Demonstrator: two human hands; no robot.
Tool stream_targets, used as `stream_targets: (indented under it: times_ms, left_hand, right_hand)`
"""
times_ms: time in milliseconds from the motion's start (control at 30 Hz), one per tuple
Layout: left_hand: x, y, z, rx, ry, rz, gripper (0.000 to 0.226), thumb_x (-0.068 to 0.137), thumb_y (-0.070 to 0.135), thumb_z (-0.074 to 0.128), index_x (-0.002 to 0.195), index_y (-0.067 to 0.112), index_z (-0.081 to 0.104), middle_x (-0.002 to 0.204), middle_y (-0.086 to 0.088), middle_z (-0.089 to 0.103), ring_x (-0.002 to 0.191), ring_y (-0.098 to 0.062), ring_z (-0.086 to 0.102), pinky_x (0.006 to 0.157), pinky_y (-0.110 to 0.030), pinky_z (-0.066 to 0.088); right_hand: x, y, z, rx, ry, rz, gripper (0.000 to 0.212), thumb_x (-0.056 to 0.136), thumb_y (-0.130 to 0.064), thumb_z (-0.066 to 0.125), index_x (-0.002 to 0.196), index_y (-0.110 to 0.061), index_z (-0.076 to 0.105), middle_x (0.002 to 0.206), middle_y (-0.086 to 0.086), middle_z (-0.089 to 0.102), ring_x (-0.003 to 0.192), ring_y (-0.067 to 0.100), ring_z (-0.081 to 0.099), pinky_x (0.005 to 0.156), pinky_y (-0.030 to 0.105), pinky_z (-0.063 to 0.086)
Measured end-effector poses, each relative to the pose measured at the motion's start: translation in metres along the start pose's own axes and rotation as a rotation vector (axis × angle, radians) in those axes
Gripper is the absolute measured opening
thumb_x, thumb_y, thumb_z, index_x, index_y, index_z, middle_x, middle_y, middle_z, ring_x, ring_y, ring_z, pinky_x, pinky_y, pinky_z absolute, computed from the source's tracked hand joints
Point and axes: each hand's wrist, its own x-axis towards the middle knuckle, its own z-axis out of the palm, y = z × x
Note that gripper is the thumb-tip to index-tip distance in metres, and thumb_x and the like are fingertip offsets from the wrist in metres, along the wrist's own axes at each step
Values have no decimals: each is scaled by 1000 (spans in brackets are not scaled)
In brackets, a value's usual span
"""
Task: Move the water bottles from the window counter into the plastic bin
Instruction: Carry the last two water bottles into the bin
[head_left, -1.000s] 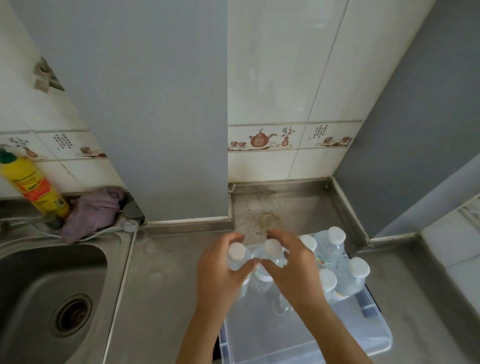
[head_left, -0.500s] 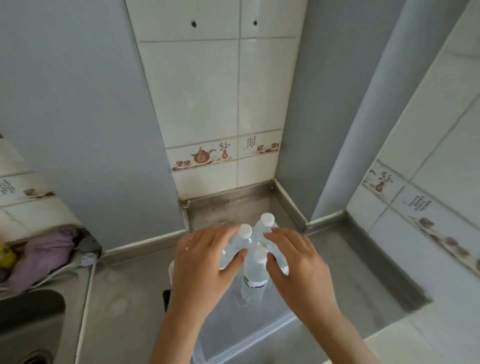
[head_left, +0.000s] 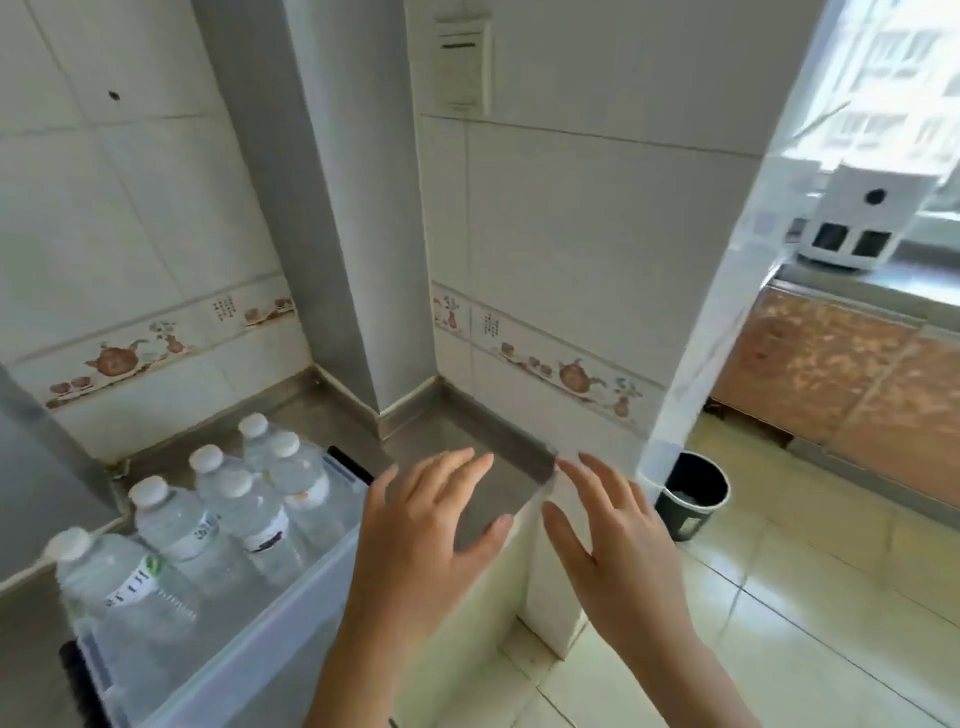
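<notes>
Several clear water bottles (head_left: 244, 506) with white caps stand upright in the translucent plastic bin (head_left: 270, 660) at the lower left, on the steel counter. My left hand (head_left: 421, 540) hovers just right of the bin, fingers spread, holding nothing. Beside it my right hand (head_left: 613, 545) is also spread and empty, out past the counter's corner. The window counter (head_left: 883, 283) shows at the far right, and no bottles are visible on the part in view.
A white appliance (head_left: 852, 218) sits on the window counter. A dark waste bin (head_left: 693, 493) stands on the tiled floor by a white pillar (head_left: 737, 260). The steel counter ends at a corner (head_left: 545, 467) beneath my hands, with tiled walls behind.
My view has swung right, away from the sink. Both hands have let go of the bottles, which now stand in the bin, and moved right with fingers spread.
</notes>
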Motion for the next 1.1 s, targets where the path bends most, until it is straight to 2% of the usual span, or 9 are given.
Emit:
stream_targets:
  times_ms: [167, 333, 433, 500, 667, 900, 1100]
  left_hand:
    - [1, 101, 38, -86, -103, 137, 60, 91, 61, 36, 136, 28, 57, 138, 7, 61, 127, -14, 56, 108, -55, 39]
    - [6, 187, 74, -154, -207, 280, 59, 91, 63, 37, 139, 33, 52, 142, 12, 56, 131, -10, 50, 114, -46, 26]
    - [15, 227, 95, -159, -235, 361, 56, 90, 63, 41, 138, 35, 53, 139, 14, 57, 130, -7, 50, 110, -38, 24]
    - [25, 253, 108, -173, -266, 416, 56, 89, 62, 40, 138, 36, 52, 138, 15, 57, 130, -7, 50, 111, -38, 25]
    - [61, 321, 157, -211, -308, 570, 56, 89, 61, 42, 137, 35, 54, 135, 16, 60, 129, -6, 51, 109, -42, 33]
    - [138, 428, 244, -325, -365, 705, 62, 89, 64, 35, 142, 35, 50, 142, 17, 54, 135, -4, 43, 114, -42, 29]
    - [192, 522, 305, -350, -400, 827, 61, 88, 63, 40, 140, 33, 53, 138, 14, 58, 130, -9, 50, 110, -44, 35]
  right_hand:
    - [-50, 79, -64, -62, 87, 159, 53, 89, -52, 38, 131, -23, 54, 137, 1, 54, 124, 25, 50, 86, 44, 53]
    - [-88, 139, -119, -126, 160, 300, 54, 88, -50, 38, 132, -23, 53, 133, -2, 57, 117, 21, 54, 87, 37, 49]
    - [-102, 170, -141, -182, 200, 397, 53, 88, -51, 39, 131, -23, 54, 133, 0, 57, 118, 22, 54, 89, 38, 48]
    - [-107, 192, -152, -205, 207, 472, 55, 87, -52, 37, 131, -24, 53, 135, 1, 56, 119, 23, 54, 90, 39, 48]
    - [-105, 257, -180, -242, 252, 618, 58, 87, -54, 34, 132, -24, 54, 137, 1, 54, 122, 22, 51, 95, 40, 46]
    - [-69, 366, -234, -303, 315, 734, 60, 87, -57, 29, 134, -27, 51, 141, -2, 50, 128, 17, 45, 98, 37, 42]
    - [-45, 444, -276, -326, 413, 840, 59, 88, -56, 30, 136, -27, 49, 143, -2, 48, 130, 16, 42, 103, 35, 37]
